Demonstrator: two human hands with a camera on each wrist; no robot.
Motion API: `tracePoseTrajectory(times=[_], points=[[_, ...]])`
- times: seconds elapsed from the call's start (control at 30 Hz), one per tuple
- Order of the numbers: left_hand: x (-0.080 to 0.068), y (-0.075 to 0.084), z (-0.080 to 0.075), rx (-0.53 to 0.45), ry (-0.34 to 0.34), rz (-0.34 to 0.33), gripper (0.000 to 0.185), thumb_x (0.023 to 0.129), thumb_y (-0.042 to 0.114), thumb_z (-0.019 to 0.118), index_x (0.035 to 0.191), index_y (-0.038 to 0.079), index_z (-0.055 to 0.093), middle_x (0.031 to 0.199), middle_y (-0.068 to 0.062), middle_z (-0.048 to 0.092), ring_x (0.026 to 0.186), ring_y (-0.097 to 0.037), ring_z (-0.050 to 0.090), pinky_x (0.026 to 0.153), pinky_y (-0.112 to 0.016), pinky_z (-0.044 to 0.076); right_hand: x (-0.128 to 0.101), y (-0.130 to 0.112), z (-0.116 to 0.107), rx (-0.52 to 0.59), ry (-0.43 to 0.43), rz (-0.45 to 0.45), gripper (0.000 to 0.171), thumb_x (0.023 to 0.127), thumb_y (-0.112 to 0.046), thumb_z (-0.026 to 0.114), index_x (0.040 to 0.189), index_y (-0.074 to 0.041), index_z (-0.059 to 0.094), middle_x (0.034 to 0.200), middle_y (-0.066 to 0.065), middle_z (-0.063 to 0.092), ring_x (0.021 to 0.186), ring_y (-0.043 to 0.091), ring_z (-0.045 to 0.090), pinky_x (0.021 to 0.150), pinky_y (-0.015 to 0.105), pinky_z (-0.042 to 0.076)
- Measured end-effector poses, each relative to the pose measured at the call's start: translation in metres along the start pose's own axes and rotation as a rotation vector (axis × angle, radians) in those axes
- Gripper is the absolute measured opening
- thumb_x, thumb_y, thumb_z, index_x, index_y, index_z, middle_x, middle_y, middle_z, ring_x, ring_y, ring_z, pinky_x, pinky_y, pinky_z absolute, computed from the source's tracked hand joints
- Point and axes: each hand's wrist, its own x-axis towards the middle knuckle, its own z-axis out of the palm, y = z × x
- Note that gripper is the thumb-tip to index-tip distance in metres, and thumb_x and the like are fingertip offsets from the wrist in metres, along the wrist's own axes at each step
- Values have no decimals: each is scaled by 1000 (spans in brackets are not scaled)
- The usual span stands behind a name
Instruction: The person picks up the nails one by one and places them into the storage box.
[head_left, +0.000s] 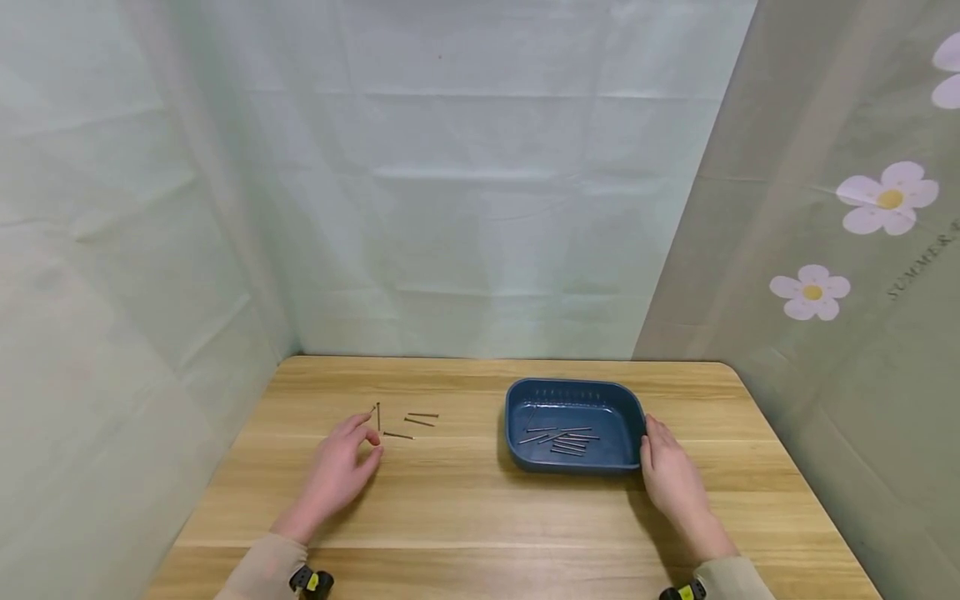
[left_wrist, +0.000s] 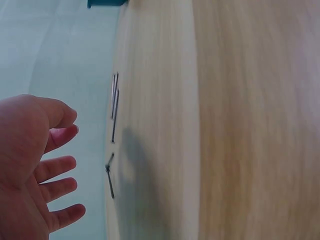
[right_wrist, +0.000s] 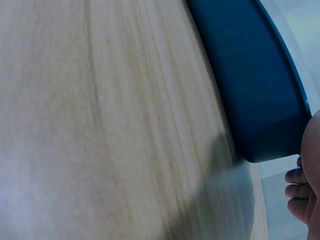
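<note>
Several thin nails (head_left: 408, 423) lie loose on the wooden table (head_left: 465, 500), left of centre. My left hand (head_left: 360, 440) rests on the table just in front of them, fingers relaxed and slightly spread, holding nothing. The left wrist view shows the same hand (left_wrist: 45, 165) beside the nails (left_wrist: 114, 107). A blue plastic tray (head_left: 573, 382) sits right of centre with several nails (head_left: 562, 440) inside. My right hand (head_left: 656, 446) lies flat with straight fingers against the tray's right side. In the right wrist view its fingertips (right_wrist: 299, 192) show beside the tray's corner (right_wrist: 250, 75).
Pale green cloth walls close in the table at the back and left. A flowered cloth (head_left: 862, 250) hangs on the right. Bare wood stretches between the two hands and along the front edge.
</note>
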Motion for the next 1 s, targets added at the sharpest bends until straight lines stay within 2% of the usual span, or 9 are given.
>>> tracePoseTrajectory(times=[0.2,0.4,0.73,1.0], points=[[4,-15,-5,22,-10,-33,13,93,7,80,92,9,68,140,-33,62,129,-55,59,105,-70,46,0,0,1,-2,7,-6,49,113,-14,44,151,17,44,154,37,48,143,53,47,116,65,39],[14,-30,-9,65,-49,-64,10,93,8,78,94,5,68,140,-38,59,131,-58,55,106,-72,43,2,1,1,-3,22,-17,48,113,-13,44,151,17,45,154,36,49,144,53,46,117,65,38],[25,-52,-3,121,-121,-193,12,96,15,74,96,4,69,143,-41,54,136,-59,49,103,-78,41,3,5,5,-4,22,-16,49,114,-14,42,152,16,44,155,34,49,146,53,44,118,65,37],[26,-63,-1,137,-152,-245,17,97,18,75,97,2,68,143,-41,52,136,-59,46,103,-79,39,3,5,7,-1,2,-9,50,114,-15,40,152,17,42,156,35,47,146,54,42,119,64,35]])
